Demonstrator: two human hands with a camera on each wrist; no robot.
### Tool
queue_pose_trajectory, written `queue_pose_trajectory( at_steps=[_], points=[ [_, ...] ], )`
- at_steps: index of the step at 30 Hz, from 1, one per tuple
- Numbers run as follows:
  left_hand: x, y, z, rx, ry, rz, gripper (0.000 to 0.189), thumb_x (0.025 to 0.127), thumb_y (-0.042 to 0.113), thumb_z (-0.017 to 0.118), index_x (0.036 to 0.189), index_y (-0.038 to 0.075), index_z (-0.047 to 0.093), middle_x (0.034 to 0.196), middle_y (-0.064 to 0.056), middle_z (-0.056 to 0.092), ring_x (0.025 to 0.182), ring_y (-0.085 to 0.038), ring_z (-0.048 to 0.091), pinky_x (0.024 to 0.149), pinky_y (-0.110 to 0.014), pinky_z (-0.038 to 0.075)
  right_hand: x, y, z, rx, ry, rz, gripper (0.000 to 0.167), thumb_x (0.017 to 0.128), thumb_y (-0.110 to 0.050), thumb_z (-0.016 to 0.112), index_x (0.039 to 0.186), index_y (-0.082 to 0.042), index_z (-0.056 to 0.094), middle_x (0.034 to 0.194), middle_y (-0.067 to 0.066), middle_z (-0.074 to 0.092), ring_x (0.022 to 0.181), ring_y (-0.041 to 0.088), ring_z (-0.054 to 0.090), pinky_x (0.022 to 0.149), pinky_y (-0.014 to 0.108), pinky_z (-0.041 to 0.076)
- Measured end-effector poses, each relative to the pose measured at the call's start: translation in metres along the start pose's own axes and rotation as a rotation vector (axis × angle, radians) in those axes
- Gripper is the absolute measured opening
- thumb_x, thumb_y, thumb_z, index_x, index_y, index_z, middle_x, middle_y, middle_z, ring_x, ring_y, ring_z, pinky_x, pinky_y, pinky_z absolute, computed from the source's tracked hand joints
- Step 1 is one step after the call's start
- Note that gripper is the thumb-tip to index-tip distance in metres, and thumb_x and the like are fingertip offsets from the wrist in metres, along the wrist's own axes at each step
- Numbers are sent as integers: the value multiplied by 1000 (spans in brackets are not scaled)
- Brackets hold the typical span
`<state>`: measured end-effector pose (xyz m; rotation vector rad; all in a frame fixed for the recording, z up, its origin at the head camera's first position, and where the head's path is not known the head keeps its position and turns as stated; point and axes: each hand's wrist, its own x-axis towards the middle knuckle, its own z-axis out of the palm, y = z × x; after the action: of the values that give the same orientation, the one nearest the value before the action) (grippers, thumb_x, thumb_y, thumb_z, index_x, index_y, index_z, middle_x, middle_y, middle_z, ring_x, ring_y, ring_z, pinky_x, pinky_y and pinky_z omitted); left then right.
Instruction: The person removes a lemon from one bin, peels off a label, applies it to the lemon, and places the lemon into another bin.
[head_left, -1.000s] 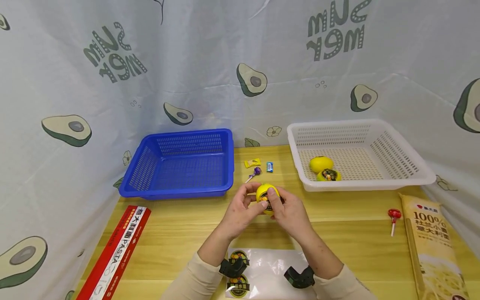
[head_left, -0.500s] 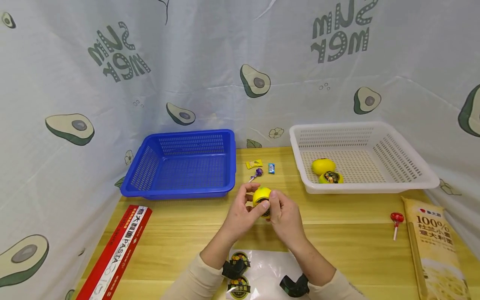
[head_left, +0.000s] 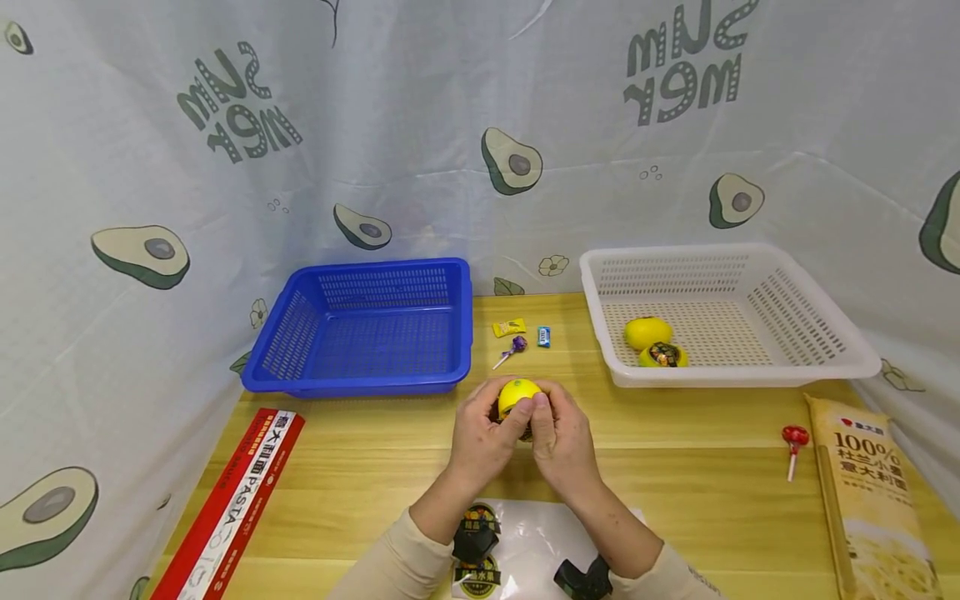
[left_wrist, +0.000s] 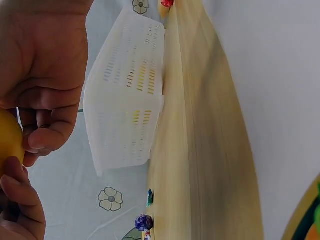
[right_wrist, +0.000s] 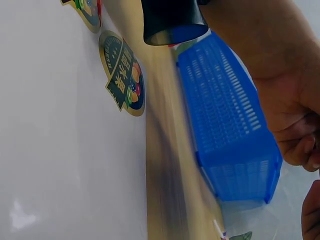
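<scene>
Both hands hold a yellow lemon (head_left: 517,392) above the middle of the table. My left hand (head_left: 478,433) grips it from the left and my right hand (head_left: 564,437) from the right, with the thumbs close together on its near side. A dark round label (head_left: 527,433) on the lemon is mostly covered by the thumbs. The left wrist view catches only the edge of the lemon (left_wrist: 10,137) beside curled fingers. Under the forearms lies a white sticker sheet (head_left: 525,550) with dark fruit stickers (head_left: 477,577) along its left side.
A blue basket (head_left: 356,387) stands back left. The white basket (head_left: 742,373) at back right holds a plain lemon (head_left: 647,333) and a labelled lemon (head_left: 663,356). Wrapped candies and a purple lollipop (head_left: 519,343) lie between them. A pasta box (head_left: 228,504), red lollipop (head_left: 795,437) and noodle bag (head_left: 870,492) flank the table.
The lemon has shifted slightly left and turned in the hands. My right fingers have closed around it and the thumbs have come together, covering more of the label.
</scene>
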<state>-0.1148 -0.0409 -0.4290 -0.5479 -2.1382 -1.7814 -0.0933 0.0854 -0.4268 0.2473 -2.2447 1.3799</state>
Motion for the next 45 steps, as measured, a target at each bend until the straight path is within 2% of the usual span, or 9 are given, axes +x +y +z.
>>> queue_pose_trajectory(
  at_steps=[10, 14, 22, 28, 36, 38, 41, 43, 45],
  points=[
    [0, -3, -1, 107, 55, 93, 54, 105, 51, 50, 109, 3, 75, 97, -13, 75, 88, -18, 71, 77, -29, 61, 0, -3, 1, 30, -9, 53, 17, 104, -9, 53, 110, -1, 66, 92, 9, 68, 82, 9, 57, 69, 25, 53],
    [1, -5, -1, 127, 81, 104, 48, 108, 41, 48, 107, 2, 76, 97, -14, 76, 88, -21, 73, 79, -30, 61, 1, -5, 1, 45, -20, 77, 18, 104, -9, 52, 111, -1, 66, 92, 10, 68, 81, 9, 58, 69, 25, 53],
    [1, -5, -1, 115, 132, 43, 35, 108, 16, 48, 95, 3, 78, 88, -12, 77, 79, -17, 72, 72, -27, 60, 1, -8, 3, 104, -64, 162, 21, 108, -14, 48, 114, -2, 64, 89, 10, 66, 76, 11, 58, 64, 25, 54],
    [1, -5, 1, 111, 172, -2, 35, 106, 12, 50, 87, 4, 79, 79, -11, 76, 71, -13, 68, 63, -25, 57, -2, -7, 4, 83, -69, 189, 22, 109, -16, 46, 113, -3, 63, 87, 9, 66, 75, 12, 57, 64, 26, 53],
    [2, -2, 2, 132, 192, -68, 39, 108, 16, 47, 92, 2, 80, 84, -12, 79, 75, -22, 75, 66, -27, 60, 0, -7, 2, 84, -116, 231, 26, 110, -21, 43, 110, -3, 62, 88, 11, 66, 75, 13, 57, 62, 26, 53],
    [2, -1, 2, 139, 189, -94, 41, 109, 18, 46, 92, 2, 80, 84, -12, 79, 74, -21, 74, 64, -26, 59, 3, -7, 0, 95, -152, 275, 28, 110, -23, 43, 108, -3, 62, 88, 12, 65, 73, 14, 57, 60, 25, 53],
    [3, -1, -1, 117, 134, -180, 45, 111, 25, 44, 93, 3, 79, 76, -14, 75, 56, -12, 66, 51, -24, 54, 10, -6, -6, 128, -235, 399, 33, 110, -30, 43, 108, -4, 63, 87, 14, 65, 67, 15, 58, 57, 28, 55],
    [4, 0, -5, 87, 69, -253, 48, 112, 30, 41, 97, 3, 78, 69, -15, 71, 46, -10, 59, 43, -25, 51, 16, -5, -11, 129, -296, 472, 37, 110, -34, 43, 110, -4, 66, 88, 14, 66, 67, 16, 58, 57, 32, 56],
    [6, 0, -9, 48, -34, -306, 49, 112, 35, 38, 106, 4, 76, 69, -14, 68, 40, -10, 53, 38, -28, 48, 21, -4, -18, 133, -365, 538, 41, 109, -38, 43, 114, -5, 67, 89, 14, 68, 67, 17, 59, 56, 35, 57]
  ],
)
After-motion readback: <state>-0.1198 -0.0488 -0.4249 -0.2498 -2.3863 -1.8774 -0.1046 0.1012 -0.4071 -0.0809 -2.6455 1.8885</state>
